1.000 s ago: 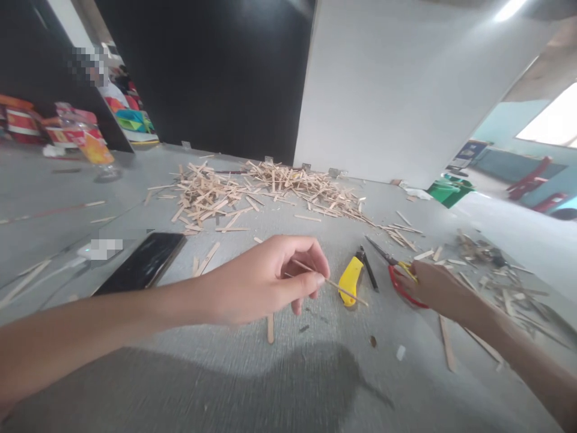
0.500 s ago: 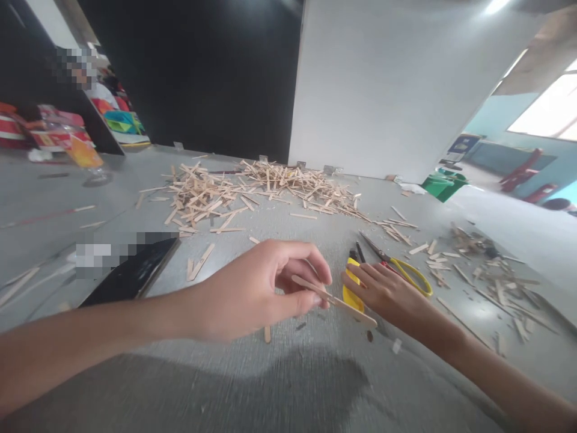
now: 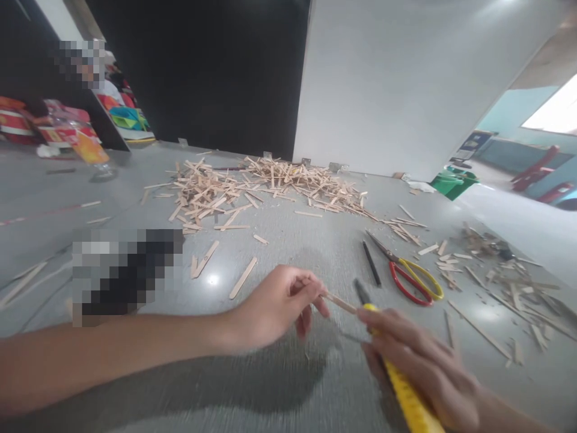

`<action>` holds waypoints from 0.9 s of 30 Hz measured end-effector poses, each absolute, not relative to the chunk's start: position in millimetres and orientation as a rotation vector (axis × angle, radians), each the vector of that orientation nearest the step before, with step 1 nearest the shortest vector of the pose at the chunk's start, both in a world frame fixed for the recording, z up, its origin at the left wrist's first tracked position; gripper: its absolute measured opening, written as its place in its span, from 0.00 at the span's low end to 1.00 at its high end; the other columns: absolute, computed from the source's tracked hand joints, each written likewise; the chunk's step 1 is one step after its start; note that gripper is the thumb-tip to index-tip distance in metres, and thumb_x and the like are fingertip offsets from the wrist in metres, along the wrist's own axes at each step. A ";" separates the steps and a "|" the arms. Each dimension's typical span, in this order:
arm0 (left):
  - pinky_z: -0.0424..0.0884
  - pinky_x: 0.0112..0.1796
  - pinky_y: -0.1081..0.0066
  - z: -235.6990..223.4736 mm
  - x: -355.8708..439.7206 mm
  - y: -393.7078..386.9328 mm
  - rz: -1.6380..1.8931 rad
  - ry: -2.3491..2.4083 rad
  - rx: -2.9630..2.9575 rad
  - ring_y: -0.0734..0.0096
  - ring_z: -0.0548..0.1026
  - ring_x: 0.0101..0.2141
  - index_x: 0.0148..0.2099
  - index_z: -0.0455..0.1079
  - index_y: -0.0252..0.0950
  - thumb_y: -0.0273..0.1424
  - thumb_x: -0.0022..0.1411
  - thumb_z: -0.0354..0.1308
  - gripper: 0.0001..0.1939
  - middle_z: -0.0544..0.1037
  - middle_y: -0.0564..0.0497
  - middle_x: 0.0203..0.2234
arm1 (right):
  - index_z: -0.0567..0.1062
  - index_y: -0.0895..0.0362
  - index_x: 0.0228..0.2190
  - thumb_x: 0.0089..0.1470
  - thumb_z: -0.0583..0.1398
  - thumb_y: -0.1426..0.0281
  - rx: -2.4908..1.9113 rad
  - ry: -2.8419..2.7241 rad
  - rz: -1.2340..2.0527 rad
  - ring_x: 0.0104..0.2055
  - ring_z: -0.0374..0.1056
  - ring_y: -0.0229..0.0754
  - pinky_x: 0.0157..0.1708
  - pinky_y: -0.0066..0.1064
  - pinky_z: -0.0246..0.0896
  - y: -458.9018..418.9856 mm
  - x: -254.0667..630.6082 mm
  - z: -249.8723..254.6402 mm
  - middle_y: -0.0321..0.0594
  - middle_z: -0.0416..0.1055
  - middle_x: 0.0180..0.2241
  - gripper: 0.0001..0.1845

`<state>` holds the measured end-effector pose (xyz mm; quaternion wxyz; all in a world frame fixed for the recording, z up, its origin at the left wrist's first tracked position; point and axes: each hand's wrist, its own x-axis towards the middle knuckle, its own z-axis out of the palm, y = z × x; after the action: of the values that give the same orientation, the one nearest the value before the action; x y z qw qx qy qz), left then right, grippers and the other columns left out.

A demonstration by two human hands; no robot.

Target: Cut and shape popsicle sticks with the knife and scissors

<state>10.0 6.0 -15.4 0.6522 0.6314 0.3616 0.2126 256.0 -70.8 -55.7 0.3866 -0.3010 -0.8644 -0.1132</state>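
Between the thumb and fingers of my left hand (image 3: 288, 304) is a thin wooden craft stick (image 3: 339, 302), its free end pointing right. My right hand (image 3: 419, 355) is wrapped round a yellow utility knife (image 3: 401, 385). The knife's dark tip points up and left, close to the stick's right end, and my right fingers are at that end too; whether they touch it I cannot tell. A loose craft stick (image 3: 243, 278) lies on the grey table just beyond my left wrist. Scissors (image 3: 412, 279) with red and yellow handles lie beyond my right hand, beside a black pen-like rod (image 3: 372, 263).
Heaps of craft sticks (image 3: 207, 192) lie along the back, before a black and white partition (image 3: 383, 84). More pieces and shavings (image 3: 500, 270) are scattered at right. A blurred-out dark object (image 3: 130, 270) lies left; a bottle (image 3: 85, 144) stands behind it. A person (image 3: 108, 90) is far left.
My right hand has picked the yellow utility knife up off the table and drawn it nearer, beside the stick. My left hand has lowered slightly, its fingers closing more tightly on the stick.
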 end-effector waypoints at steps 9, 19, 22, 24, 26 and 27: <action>0.69 0.22 0.76 -58.3 23.1 -3.9 0.596 0.835 1.236 0.76 0.69 0.19 0.36 0.72 0.34 0.46 0.73 0.55 0.21 0.72 0.55 0.19 | 0.77 0.63 0.32 0.67 0.48 0.82 -0.377 -2.443 -0.477 0.28 0.79 0.48 0.28 0.35 0.77 -61.6 233.8 -62.2 0.56 0.83 0.31 0.20; 0.68 0.20 0.77 -55.0 21.8 -1.1 0.607 0.881 1.204 0.76 0.68 0.19 0.35 0.75 0.34 0.43 0.72 0.58 0.19 0.72 0.55 0.17 | 0.79 0.62 0.34 0.64 0.51 0.79 -0.395 -2.433 -0.433 0.30 0.76 0.49 0.25 0.38 0.74 -65.8 241.1 -77.2 0.56 0.82 0.39 0.16; 0.70 0.20 0.78 -56.4 21.8 -0.2 0.606 0.882 1.201 0.76 0.69 0.19 0.36 0.75 0.34 0.43 0.72 0.58 0.18 0.73 0.55 0.19 | 0.79 0.62 0.34 0.63 0.50 0.79 -0.363 -2.428 -0.417 0.30 0.76 0.50 0.25 0.38 0.74 -64.8 243.1 -79.7 0.57 0.81 0.40 0.17; 0.71 0.21 0.78 -57.6 21.4 0.2 0.606 0.878 1.205 0.76 0.70 0.20 0.36 0.75 0.34 0.43 0.72 0.58 0.18 0.74 0.54 0.21 | 0.79 0.62 0.33 0.63 0.51 0.79 -0.359 -2.426 -0.407 0.29 0.76 0.49 0.24 0.37 0.73 -63.5 243.2 -78.8 0.57 0.82 0.38 0.16; 0.71 0.21 0.78 -58.5 20.9 0.2 0.600 0.876 1.218 0.77 0.71 0.20 0.36 0.75 0.33 0.42 0.73 0.58 0.18 0.75 0.54 0.21 | 0.78 0.62 0.32 0.62 0.52 0.79 -0.354 -2.435 -0.389 0.28 0.76 0.48 0.23 0.37 0.73 -62.0 242.6 -76.5 0.56 0.82 0.36 0.15; 0.71 0.22 0.78 -58.7 20.8 0.2 0.594 0.877 1.225 0.77 0.71 0.20 0.36 0.75 0.33 0.42 0.73 0.57 0.19 0.74 0.54 0.20 | 0.78 0.62 0.33 0.62 0.52 0.79 -0.352 -2.440 -0.380 0.27 0.76 0.48 0.23 0.36 0.73 -61.3 242.1 -75.1 0.56 0.82 0.36 0.15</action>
<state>20.8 0.2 -58.7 0.6897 0.5477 0.3921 0.2656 242.1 -61.3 -75.1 0.3180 -0.1337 -0.9274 -0.1446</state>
